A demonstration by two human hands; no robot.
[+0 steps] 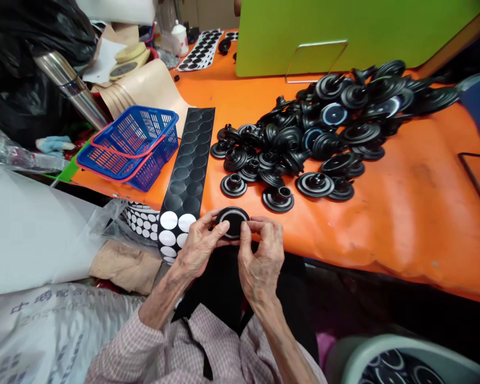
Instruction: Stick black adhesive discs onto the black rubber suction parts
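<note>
Between my two hands is a round black plastic disc point(232, 220) with a pale ring near its rim, held at the table's front edge. My left hand point(200, 242) grips its left side, the thumb lying on the face. From the right, my right hand point(261, 253) pinches the disc, thumb and fingertips at its edge. Just left of my hands lies a strip of round black stickers point(190, 160); its near end shows bare white circles point(168, 220) and hangs over the edge. Beyond the disc, a heap of similar black knob-backed discs point(288, 138) spreads over the table.
A blue plastic basket point(152, 168) with red handles stands on the left of the orange table point(404, 213). A green board point(360, 32) rises at the back. Below right, a pale tub point(356, 352) holds more discs. A steel flask point(70, 88) leans among clutter.
</note>
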